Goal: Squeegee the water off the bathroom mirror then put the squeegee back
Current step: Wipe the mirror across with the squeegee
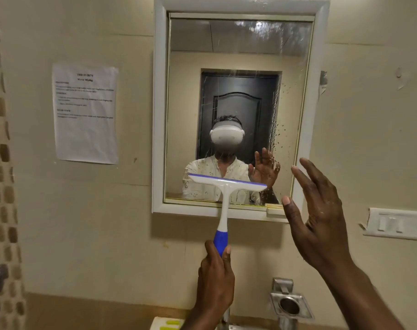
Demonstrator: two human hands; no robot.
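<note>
A white squeegee (pixel 224 186) with a blue grip is held upright, its blade lying across the lower part of the white-framed mirror (pixel 236 110). My left hand (pixel 215 279) is closed around the blue grip from below. My right hand (pixel 321 215) hovers open, fingers spread, in front of the mirror's lower right corner and holds nothing. Water drops and streaks show on the mirror's right side and along the top. The glass reflects a person wearing a headset.
A printed sheet (pixel 85 113) is taped to the wall left of the mirror. A switch plate (pixel 398 223) sits at the right. Below are a metal holder (pixel 289 303), a tap and a white-and-yellow object (pixel 166 323).
</note>
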